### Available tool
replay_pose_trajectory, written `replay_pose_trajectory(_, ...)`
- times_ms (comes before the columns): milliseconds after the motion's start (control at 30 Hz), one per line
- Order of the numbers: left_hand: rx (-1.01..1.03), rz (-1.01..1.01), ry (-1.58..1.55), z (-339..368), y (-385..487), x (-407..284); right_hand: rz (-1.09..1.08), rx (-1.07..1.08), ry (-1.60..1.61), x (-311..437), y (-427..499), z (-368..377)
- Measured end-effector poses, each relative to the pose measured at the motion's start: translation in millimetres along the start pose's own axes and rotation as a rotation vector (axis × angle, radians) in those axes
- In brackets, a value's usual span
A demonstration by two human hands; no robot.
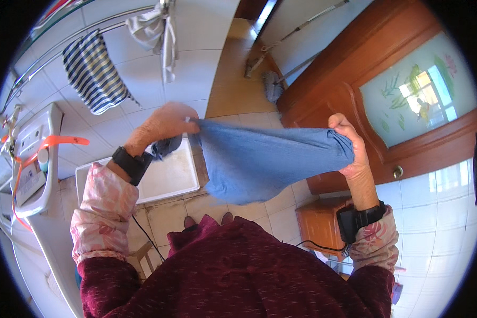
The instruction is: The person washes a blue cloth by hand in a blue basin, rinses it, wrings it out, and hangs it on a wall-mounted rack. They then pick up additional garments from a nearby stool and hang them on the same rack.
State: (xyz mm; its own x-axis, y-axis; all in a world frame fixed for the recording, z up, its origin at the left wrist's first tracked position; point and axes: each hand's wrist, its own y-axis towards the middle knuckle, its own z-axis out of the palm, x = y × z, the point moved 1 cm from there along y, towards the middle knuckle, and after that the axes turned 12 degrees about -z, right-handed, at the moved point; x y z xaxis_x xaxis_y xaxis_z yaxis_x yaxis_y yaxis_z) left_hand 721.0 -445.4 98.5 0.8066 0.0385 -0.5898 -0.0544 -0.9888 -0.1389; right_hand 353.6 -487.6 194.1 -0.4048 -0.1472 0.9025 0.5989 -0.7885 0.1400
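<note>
A blue piece of cloth, perhaps a garment, is stretched in the air between my two hands. My left hand grips its upper left corner and is blurred. Below that hand hangs a darker bunched part, close to my wrist; whether it belongs to the same cloth I cannot tell. My right hand holds the right end, thumb uppermost, with the fabric gathered against the palm. The lower edge of the cloth sags loosely and is smeared by motion.
Beneath my left forearm lies a white shallow basin on the tiled floor. A washbasin with an orange hose stands at left. Striped cloth hangs from a wall rail. At right are a wooden door, a small wooden cabinet and a mop.
</note>
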Motion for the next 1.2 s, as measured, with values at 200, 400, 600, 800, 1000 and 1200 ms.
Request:
replay_pose_trajectory(200,-0.377,-0.162,0.058,-31.9,-11.1,25.3,0.011,-0.086,-0.198,-13.3,21.3,-0.8)
replay_pose_trajectory(400,-0.754,-0.166,0.093,-42.0,-27.0,46.5,0.187,0.184,-0.605,-27.5,36.5,16.5)
replay_pose_trajectory(600,-0.753,-0.287,-0.017,-46.0,-46.9,70.6,-0.117,-0.168,-0.456,-61.9,58.8,24.4)
replay_pose_trajectory(800,-0.787,-0.266,0.002,-51.0,-70.5,95.2,-0.263,-0.087,-0.996,-86.3,68.9,37.7)
replay_pose_trajectory(1000,-0.553,-0.332,-0.004,-38.5,-94.5,93.5,-0.106,-0.236,-0.458,-130.0,68.0,58.4)
replay_pose_trajectory(1200,-0.115,-0.147,-0.072,-16.7,-105.9,23.2,0.006,0.383,-0.643,-164.9,69.1,113.8)
